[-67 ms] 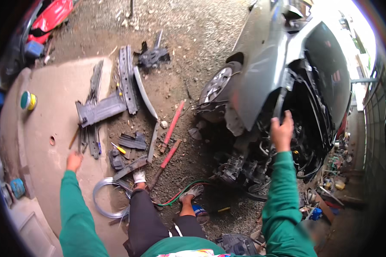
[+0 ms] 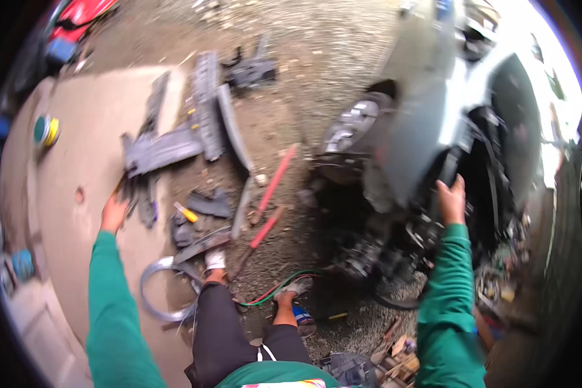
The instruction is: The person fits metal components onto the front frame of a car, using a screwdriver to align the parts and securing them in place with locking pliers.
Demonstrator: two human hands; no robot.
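My left hand (image 2: 114, 214) reaches over the concrete slab, beside a thin brown handle (image 2: 119, 185) and dark metal strips. Its fingers are small and blurred, so I cannot tell whether they grip anything. My right hand (image 2: 452, 202) is raised at the front of the grey car (image 2: 420, 129), by the edge of the engine bay. Thumb and fingers are apart, with nothing visible between them. Near my left hand lie a grey metal bracket (image 2: 161, 154) and a yellow-handled screwdriver (image 2: 186, 212).
Long metal beams (image 2: 207, 107) and red bars (image 2: 275, 184) lie on the gravel. A coil of clear hose (image 2: 144, 291) rests by my foot, near red and green hoses (image 2: 271, 296). A yellow and green can (image 2: 46, 131) stands on the concrete slab (image 2: 77, 258).
The view has shifted and blurred. My left hand is closer to the brown handle and bracket; my right hand stays by the engine bay, appearing farther right.
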